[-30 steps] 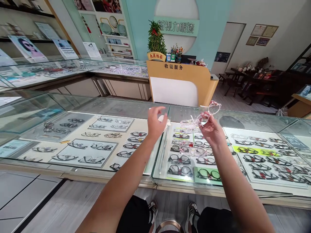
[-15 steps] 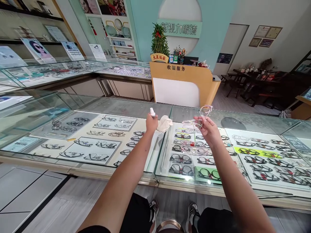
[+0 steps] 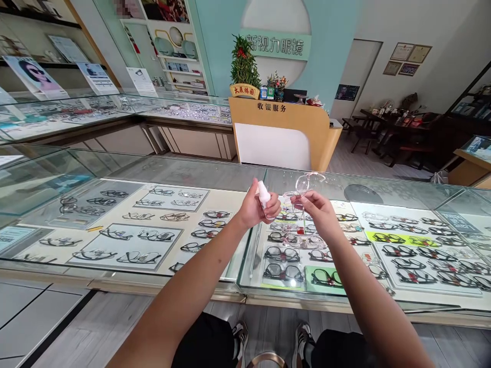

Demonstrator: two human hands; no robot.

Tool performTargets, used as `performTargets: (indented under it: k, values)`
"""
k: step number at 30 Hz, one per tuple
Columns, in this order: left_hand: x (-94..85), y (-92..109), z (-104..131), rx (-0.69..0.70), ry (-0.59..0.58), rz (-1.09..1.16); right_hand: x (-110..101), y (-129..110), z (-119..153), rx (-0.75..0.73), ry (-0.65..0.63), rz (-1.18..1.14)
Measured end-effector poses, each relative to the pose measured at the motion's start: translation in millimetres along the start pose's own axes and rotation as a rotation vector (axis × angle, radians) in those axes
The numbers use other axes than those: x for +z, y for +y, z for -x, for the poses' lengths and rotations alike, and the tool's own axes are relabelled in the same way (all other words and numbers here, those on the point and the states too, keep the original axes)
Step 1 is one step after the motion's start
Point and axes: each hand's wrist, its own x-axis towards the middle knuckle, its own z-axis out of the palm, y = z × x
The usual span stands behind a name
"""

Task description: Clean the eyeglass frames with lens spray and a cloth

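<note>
A small white spray bottle (image 3: 264, 193) stands tilted in my left hand (image 3: 251, 208), the fingers wrapped round its body and the nozzle pointing up. The pale cloth is not plain to see now. Just to the right, my right hand (image 3: 320, 209) pinches a pair of clear, pinkish eyeglasses (image 3: 302, 184) by the frame. The glasses are turned on edge, one lens above the other, a short way from the bottle. Both hands are above the glass top of a display counter (image 3: 215, 174).
Inside the counter lie rows of eyeglasses (image 3: 283, 271) on white, grey and green cards. A dark round plate (image 3: 362, 193) is at its far side. Beyond stands a wooden cashier desk (image 3: 284, 122) with a potted plant (image 3: 244, 64). More glass cases (image 3: 180, 110) run along the left.
My left hand has turned and come closer to the eyeglasses, bringing the bottle into fuller view. The cloth that hung beside it is mostly out of sight. The glasses have shifted slightly left and tilted.
</note>
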Motion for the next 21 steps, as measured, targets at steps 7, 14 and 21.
performTargets:
  k: [7, 14, 21]
  values:
    - [2.9, -12, -7, 0.137, 0.089, -0.098, 10, 0, 5, 0.068, -0.081, 0.061]
    - [-0.5, -28, -12, 0.229, 0.261, -0.393, 14, 1, 6, 0.121, -0.145, 0.049]
    - [2.5, -27, -10, 0.215, 0.251, -0.493, 16, 2, 6, 0.114, -0.172, 0.046]
